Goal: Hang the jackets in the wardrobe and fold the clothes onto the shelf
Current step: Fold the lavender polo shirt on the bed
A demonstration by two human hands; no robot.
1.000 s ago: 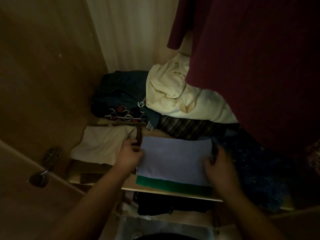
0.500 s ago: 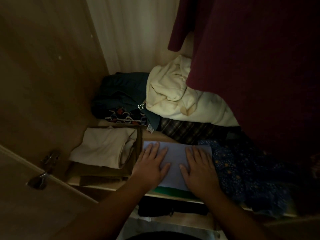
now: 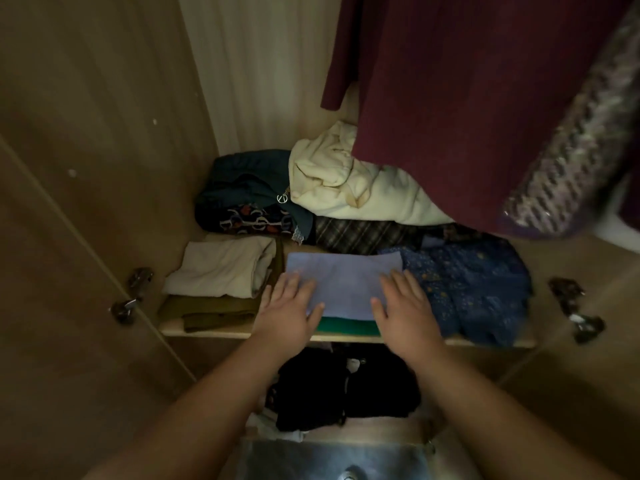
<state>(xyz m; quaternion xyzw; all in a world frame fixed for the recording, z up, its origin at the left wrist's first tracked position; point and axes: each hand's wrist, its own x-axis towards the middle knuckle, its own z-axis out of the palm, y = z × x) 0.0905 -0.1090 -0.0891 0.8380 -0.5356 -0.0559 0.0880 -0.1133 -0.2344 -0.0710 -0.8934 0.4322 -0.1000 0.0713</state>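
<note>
A folded light-blue garment [image 3: 344, 278] lies on a folded green one [image 3: 349, 325] at the front of the wardrobe shelf [image 3: 242, 332]. My left hand [image 3: 289, 308] rests flat on the blue garment's left part, fingers straight. My right hand [image 3: 403, 306] lies flat on its right part in the same way. A maroon jacket [image 3: 460, 98] hangs above the shelf at the right, with a speckled knit garment [image 3: 568, 157] beside it.
A folded beige top [image 3: 221, 268] sits on olive cloth [image 3: 214, 310] at the left. Behind lie dark teal clothes [image 3: 249, 181], a cream garment [image 3: 349, 188] and plaid fabric [image 3: 356, 233]. Blue patterned cloth [image 3: 474, 289] is at the right. Black clothes [image 3: 346, 389] fill the lower shelf. Doors stand open on both sides.
One second ago both hands gripped the blue garment's side edges. They then laid flat on top of it, and have since slid a little toward me and apart.
</note>
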